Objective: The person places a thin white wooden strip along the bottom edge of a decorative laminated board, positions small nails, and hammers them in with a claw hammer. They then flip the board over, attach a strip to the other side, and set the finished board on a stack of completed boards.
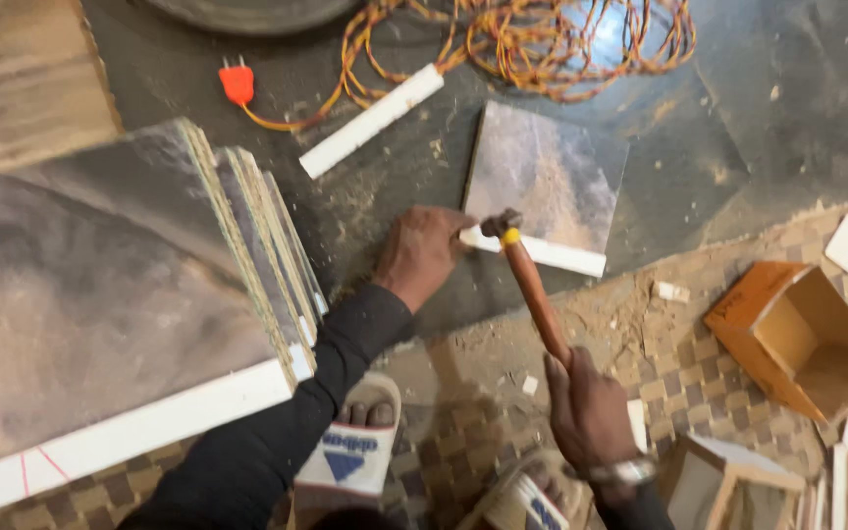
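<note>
My right hand (586, 407) grips the reddish wooden handle of a small hammer (527, 275). The hammer's dark head rests over the near left corner of a square laminated panel (552, 177) lying on the floor. A white edge strip (552, 255) runs along that panel's near side. My left hand (422, 250) is closed at the strip's left end, fingers pinched right beside the hammer head; whether it holds a nail is hidden. Both my feet in white sandals (350, 451) show at the bottom.
A stack of large laminated boards (100, 285) lies at left. A loose white strip (370, 120), an orange plug (237, 84) and coiled orange cable (532, 39) sit beyond. An open cardboard box (797, 339) and a small wooden box (728, 481) stand at right amid sawdust.
</note>
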Demonstrator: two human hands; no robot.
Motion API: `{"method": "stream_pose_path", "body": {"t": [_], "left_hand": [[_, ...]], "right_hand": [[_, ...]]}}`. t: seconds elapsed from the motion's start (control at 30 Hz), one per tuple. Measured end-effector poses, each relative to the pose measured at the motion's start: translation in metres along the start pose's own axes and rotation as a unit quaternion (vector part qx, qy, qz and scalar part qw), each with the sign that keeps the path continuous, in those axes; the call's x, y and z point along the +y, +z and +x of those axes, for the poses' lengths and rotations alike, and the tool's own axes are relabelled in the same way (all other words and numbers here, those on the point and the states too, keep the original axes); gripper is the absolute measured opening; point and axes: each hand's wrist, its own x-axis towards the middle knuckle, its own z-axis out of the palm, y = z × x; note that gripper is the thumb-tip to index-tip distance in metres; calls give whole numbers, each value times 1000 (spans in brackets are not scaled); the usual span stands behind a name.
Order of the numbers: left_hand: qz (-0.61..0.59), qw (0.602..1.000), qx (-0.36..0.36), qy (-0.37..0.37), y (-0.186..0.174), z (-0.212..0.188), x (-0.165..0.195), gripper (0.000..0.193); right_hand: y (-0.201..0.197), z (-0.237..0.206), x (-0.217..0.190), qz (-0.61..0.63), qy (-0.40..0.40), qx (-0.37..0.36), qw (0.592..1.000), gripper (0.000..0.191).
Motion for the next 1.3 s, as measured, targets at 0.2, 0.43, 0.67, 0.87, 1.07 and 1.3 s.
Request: {"method": "stream_pose_path", "body": {"t": [0.2, 0.43, 0.67, 0.87, 1.07, 1.3], "left_hand": [[-14, 1000, 11, 8, -2, -1, 1, 26], [-18, 999, 3, -31, -6, -1, 2, 29], [-39, 999, 21, 18, -4, -6, -1, 29], [-22, 999, 29, 25, -6, -2, 0, 27], [-18, 1000, -9, -20, -7, -2, 5, 25], [-43, 999, 6, 0, -8, 0, 1, 29]], "right_hand": [[2, -7, 6, 61, -62, 48, 995, 22], [-11, -6, 7, 36, -53, 15, 998, 19], [2, 4, 5, -50, -61, 22, 997, 25], [-13, -5, 16, 18, -53, 71, 996, 24], [10, 5, 12, -18, 6, -24, 1000, 31], [3, -10, 28, 70, -87, 90, 990, 26]]}}
